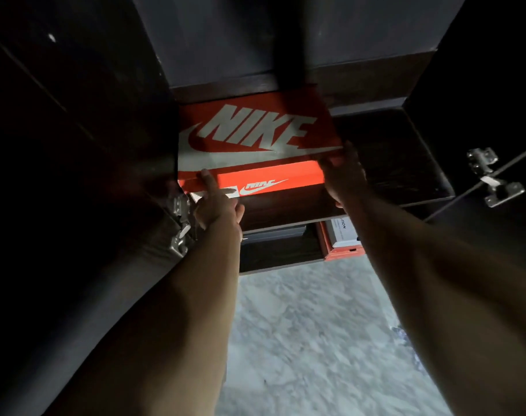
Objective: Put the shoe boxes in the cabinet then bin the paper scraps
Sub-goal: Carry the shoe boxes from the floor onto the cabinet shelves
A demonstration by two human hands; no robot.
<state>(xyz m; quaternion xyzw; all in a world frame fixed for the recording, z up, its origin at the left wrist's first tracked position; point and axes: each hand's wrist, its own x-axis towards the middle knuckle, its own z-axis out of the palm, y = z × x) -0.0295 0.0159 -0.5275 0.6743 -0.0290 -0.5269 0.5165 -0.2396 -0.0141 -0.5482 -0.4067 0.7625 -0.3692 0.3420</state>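
An orange Nike shoe box (pixel 257 136) lies on the dark cabinet shelf (pixel 390 163), white "NIKE" lettering up. The left hand (pixel 215 205) presses its near-left edge with a straight finger; the right hand (pixel 344 175) seemingly grips its near-right corner.

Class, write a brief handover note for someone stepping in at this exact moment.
Left hand: straight fingers press the orange shoe box at its front edge.
Right hand: holds the box's right front corner.
The box lies on a dark cabinet shelf, against the left wall.
A second orange box sits on the shelf below.
Left: finish seating this box, then bin the paper scraps; none are clearly in view.
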